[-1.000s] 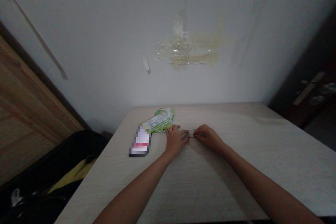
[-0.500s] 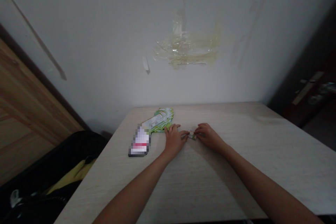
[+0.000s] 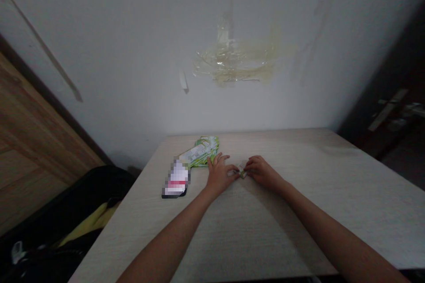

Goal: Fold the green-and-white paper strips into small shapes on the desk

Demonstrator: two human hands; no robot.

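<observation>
Between my hands, just above or on the table, is a small folded piece of green-and-white printed paper or wrapper (image 3: 243, 173); its exact kind is too small to make out. My left hand (image 3: 220, 174) pinches its left side between thumb and forefinger, the other fingers spread. From the right, the fingertips of my right hand (image 3: 264, 172) are pressed together on its other side. A fanned pile of green-and-white printed sheets or packets (image 3: 203, 151) lies just beyond my left hand. Against the pile's lower left end rests a phone (image 3: 177, 179), its screen pixelated.
The pale wood-grain table (image 3: 318, 203) meets a grey wall (image 3: 139, 53) with peeling tape (image 3: 237, 64). Dark bags with yellow cloth (image 3: 89, 225) stand left of the table, by a wooden panel (image 3: 29, 128). At the right is a dark door (image 3: 398, 128).
The small folded piece has tilted slightly between my fingertips, and my left hand's fingers have shifted a little. The pile and the phone stay in place.
</observation>
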